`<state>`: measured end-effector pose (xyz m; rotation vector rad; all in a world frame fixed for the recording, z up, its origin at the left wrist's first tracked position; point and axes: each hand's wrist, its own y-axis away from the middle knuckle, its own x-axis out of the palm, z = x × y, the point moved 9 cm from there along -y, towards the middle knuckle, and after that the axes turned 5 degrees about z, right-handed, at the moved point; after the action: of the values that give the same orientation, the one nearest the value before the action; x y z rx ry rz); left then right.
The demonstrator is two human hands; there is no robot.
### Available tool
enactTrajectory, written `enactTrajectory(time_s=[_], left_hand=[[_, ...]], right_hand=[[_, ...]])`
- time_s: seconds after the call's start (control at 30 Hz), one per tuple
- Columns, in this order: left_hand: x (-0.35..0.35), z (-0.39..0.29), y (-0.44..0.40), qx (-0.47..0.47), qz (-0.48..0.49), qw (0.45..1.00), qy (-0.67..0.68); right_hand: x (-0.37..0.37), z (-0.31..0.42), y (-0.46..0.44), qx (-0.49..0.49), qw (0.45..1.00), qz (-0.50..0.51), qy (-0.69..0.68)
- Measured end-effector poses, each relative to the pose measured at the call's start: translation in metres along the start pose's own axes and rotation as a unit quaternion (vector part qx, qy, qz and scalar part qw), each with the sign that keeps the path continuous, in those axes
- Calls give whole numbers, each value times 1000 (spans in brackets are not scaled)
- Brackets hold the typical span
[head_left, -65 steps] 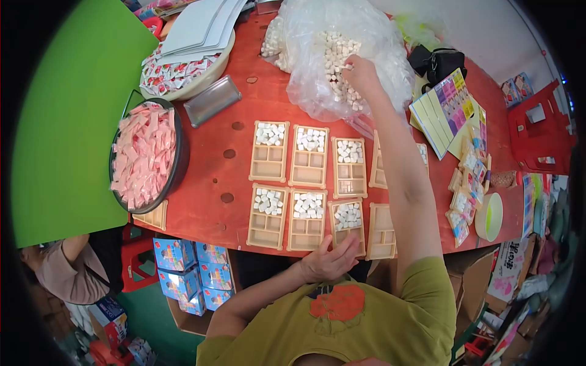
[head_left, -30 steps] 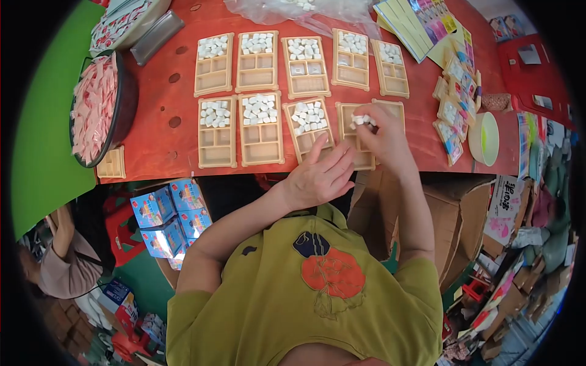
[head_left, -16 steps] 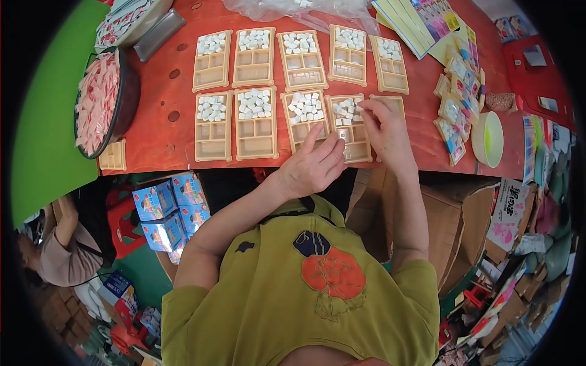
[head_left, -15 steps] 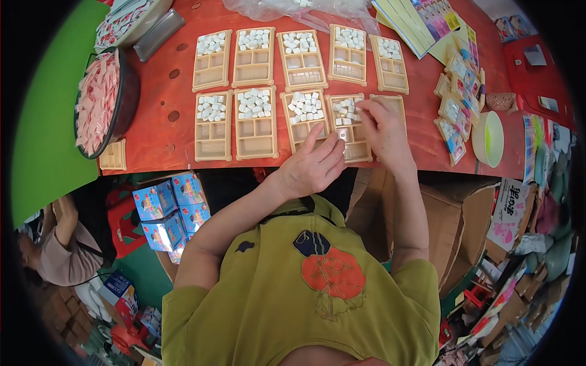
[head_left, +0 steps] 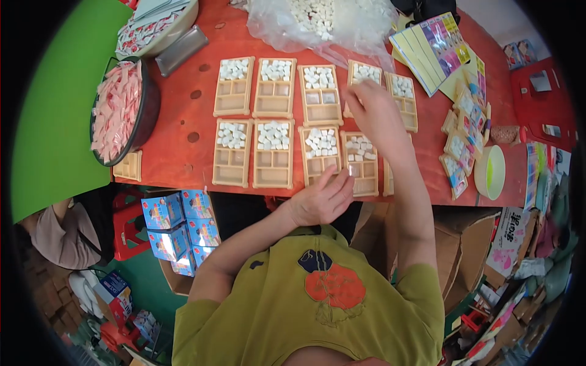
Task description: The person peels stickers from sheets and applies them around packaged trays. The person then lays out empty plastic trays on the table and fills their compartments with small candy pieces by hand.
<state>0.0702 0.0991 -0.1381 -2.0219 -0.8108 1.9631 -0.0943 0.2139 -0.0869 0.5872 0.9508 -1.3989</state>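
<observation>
My left hand point(head_left: 322, 200) rests at the front edge of the table, its fingers apart and touching the near edges of two beige compartment trays. The tray point(head_left: 364, 180) by its fingertips holds small white marshmallow-like pieces point(head_left: 360, 147) in its large section, and its smaller sections are bare. My right hand point(head_left: 375, 113) hangs over the back row, its fingers loosely bent and apart, with nothing visible in them. It partly covers a back-row tray point(head_left: 361, 63). Under my right forearm, another front-row tray point(head_left: 388, 177) is mostly hidden.
Behind the trays lies a clear plastic bag point(head_left: 268, 24) of white pieces. A dark tub point(head_left: 149, 113) of pink packets stands left. Printed sheets point(head_left: 421, 52), packed trays point(head_left: 459, 146) and a pale bowl point(head_left: 490, 172) are right. Blue boxes point(head_left: 165, 213) sit below; another person's sleeve point(head_left: 64, 235) shows left.
My right hand has left the front-row tray and moved away from me over the back row. My left hand stays by the front trays. The view has tilted up, showing more of the bag.
</observation>
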Motion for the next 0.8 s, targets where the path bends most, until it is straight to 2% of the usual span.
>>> enactTrajectory(time_s=[0.07, 0.13, 0.2, 0.27, 0.3, 0.43, 0.5, 0.63, 0.73, 0.77, 0.8], left_hand=[[0, 0, 0, 6, 1, 1000, -2], [3, 1, 1, -3, 6, 1000, 5], [2, 2, -1, 6, 13, 1000, -13], [-1, 3, -1, -3, -26, 1000, -17], [-3, 4, -2, 1, -24, 999, -22], [-2, 6, -1, -9, -23, 999, -22], [-3, 7, -1, -4, -24, 999, -23], [0, 5, 1, -11, -44, 999, 8], [-3, 8, -1, -13, -45, 999, 17], [-3, 8, -1, -14, -47, 999, 17], [-3, 8, 0, -17, -46, 999, 20]], right_hand=[[6, 1, -62, -92, 992, -85, -15], [29, -17, -133, -78, 995, -57, 29], [51, -46, -192, -23, 992, -31, 118], [68, -71, -225, 0, 989, 1, 147], [75, -81, -235, 28, 983, 34, 176], [83, -92, -249, 31, 981, 62, 180], [87, -86, -248, -20, 973, 93, 212], [93, -96, -248, -30, 960, 95, 262], [98, -128, -254, 27, 968, 54, 243], [66, -101, -239, -31, 990, -41, 130], [30, -75, -219, -86, 987, -137, 14]])
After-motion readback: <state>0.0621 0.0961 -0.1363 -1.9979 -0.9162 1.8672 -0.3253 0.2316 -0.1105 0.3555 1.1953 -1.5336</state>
